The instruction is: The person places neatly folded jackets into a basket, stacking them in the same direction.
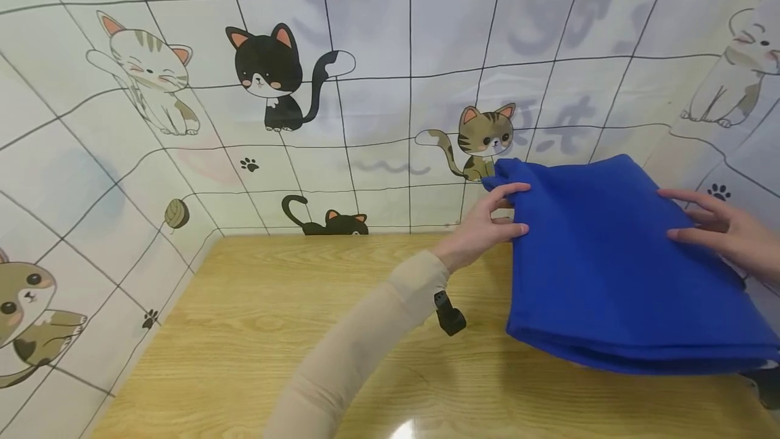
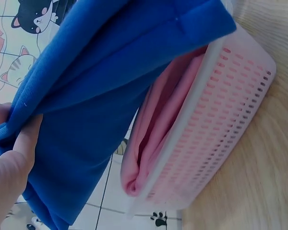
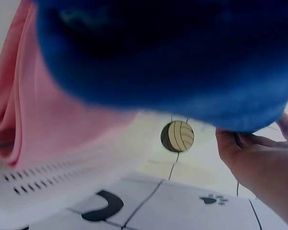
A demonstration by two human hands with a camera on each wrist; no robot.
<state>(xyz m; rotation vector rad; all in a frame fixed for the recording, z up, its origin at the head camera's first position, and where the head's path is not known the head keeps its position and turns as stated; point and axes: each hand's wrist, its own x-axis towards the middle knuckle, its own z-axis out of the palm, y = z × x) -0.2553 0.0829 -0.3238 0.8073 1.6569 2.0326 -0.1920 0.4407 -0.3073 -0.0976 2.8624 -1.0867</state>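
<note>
A folded blue cloth (image 1: 609, 263) hangs between both hands at the right of the head view, its layered edge toward the front. My left hand (image 1: 478, 229) pinches its left side near the back corner, thumb and fingers on opposite faces in the left wrist view. At the opposite side my right hand (image 1: 731, 229) grips the cloth's edge. Under the cloth, a white perforated basket (image 2: 221, 124) holds folded pink cloth (image 2: 158, 115). The head view has the basket hidden behind the blue cloth.
A wood-grain tabletop (image 1: 274, 317) stretches left and forward of the cloth. Behind it rises a wall covering (image 1: 378, 107) with a grid and cartoon cats. A small black device (image 1: 449, 316) sits at the left wrist.
</note>
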